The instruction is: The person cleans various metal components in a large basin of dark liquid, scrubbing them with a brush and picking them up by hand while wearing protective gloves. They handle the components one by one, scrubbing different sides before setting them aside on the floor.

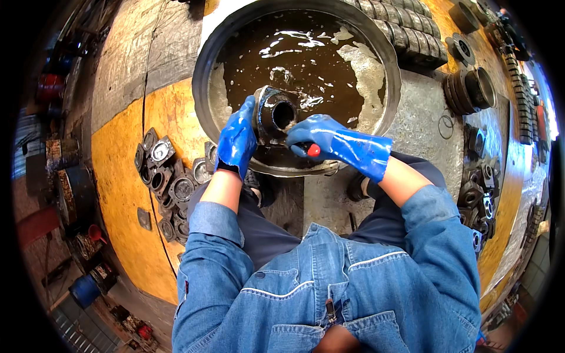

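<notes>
Left hand (237,140), gloved blue, clasped the dark metal housing (274,113) at the basin's (206,59) near rim, over brown liquid. Right hand (329,141) closed round a red-tipped tool (313,150), mostly hidden. Loose castings (170,182) lay left of basin.

A person in a denim jacket crouches over a round metal basin (206,65) of dark brown liquid at the top centre of the frame. The left hand (236,141), in a blue rubber glove, grips the side of a hollow metal cylinder (273,115) held at the basin's near edge; the gloved right hand (335,144) holds a red-handled tool (313,150) just below the cylinder's opening. Square metal housings (168,182) lie clustered at left — more metal parts (471,88) stand at upper right.
</notes>
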The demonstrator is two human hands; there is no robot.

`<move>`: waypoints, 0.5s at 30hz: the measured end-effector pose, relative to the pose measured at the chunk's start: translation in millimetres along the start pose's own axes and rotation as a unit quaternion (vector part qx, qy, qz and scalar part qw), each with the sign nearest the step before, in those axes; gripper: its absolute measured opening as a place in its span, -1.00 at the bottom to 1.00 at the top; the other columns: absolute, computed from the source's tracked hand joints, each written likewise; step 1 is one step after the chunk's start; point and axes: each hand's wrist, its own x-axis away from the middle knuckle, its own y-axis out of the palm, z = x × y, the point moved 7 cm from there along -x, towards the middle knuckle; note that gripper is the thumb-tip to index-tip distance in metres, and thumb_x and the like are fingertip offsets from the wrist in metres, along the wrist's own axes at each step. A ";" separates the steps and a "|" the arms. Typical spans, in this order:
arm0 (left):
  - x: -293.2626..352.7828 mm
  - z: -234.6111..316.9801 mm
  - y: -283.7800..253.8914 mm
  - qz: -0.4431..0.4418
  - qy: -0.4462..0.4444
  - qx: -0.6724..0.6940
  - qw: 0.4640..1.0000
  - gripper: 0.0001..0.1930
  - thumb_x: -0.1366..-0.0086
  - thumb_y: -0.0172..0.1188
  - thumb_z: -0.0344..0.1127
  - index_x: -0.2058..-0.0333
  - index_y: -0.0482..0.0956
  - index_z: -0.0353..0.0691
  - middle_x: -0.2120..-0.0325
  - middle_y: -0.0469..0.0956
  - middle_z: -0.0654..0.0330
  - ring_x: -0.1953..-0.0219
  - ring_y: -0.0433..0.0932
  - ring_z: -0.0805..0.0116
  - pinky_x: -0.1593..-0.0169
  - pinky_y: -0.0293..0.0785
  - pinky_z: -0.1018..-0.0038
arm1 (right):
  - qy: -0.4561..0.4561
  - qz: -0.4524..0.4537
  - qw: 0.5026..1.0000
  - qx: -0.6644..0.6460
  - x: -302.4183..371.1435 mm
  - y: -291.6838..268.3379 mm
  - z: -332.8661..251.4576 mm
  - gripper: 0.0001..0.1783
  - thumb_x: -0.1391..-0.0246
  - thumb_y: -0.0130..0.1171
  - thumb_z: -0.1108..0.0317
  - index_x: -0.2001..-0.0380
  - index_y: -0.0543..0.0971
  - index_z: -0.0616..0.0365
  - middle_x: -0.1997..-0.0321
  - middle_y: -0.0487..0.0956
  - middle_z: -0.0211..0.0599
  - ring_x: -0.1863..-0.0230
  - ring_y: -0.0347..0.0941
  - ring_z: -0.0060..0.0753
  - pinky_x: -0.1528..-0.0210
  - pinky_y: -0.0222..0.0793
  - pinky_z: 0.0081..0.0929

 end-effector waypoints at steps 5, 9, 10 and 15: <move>-2.1 -9.1 0.2 0.042 0.164 -0.180 0.969 -0.57 -0.61 -0.03 -0.13 -0.22 0.57 -0.27 -0.07 0.65 -0.19 -0.09 0.65 -0.04 -0.17 0.50 0.24 | 0.074 -0.105 0.980 0.149 -9.3 -24.7 12.6 -0.77 0.02 0.33 0.32 0.22 0.70 -0.16 0.24 0.69 -0.31 0.21 0.67 -0.06 0.21 0.55 -0.17; -19.2 -26.1 9.1 -0.005 -0.021 0.053 0.998 -0.60 -0.59 0.00 -0.14 -0.21 0.59 -0.23 -0.04 0.65 -0.22 -0.06 0.66 -0.03 -0.12 0.53 0.24 | -0.115 0.003 0.982 0.151 -26.9 -30.8 1.2 -0.60 -0.10 0.22 0.39 -0.04 0.61 -0.16 -0.10 0.67 -0.29 0.22 0.70 -0.07 0.25 0.57 -0.24; -19.7 -32.7 18.4 -0.036 -0.140 0.186 0.972 -0.60 -0.59 0.00 -0.14 -0.21 0.59 -0.21 -0.04 0.65 -0.23 -0.05 0.66 -0.03 -0.11 0.54 0.24 | -0.121 -0.008 0.979 0.164 -30.9 -30.0 2.5 -0.58 -0.11 0.22 0.40 -0.06 0.60 -0.18 -0.14 0.67 -0.28 0.21 0.70 -0.06 0.22 0.59 -0.24; -25.6 -42.0 26.3 -0.022 -0.148 0.253 0.956 -0.53 -0.54 0.05 -0.01 -0.11 0.63 -0.31 0.04 0.68 -0.15 0.03 0.67 0.05 -0.04 0.56 0.26 | 0.065 0.052 0.988 0.131 -26.5 -33.3 32.5 -0.76 -0.19 0.28 0.28 0.06 0.71 -0.11 0.03 0.74 -0.27 0.12 0.69 0.01 0.03 0.61 -0.24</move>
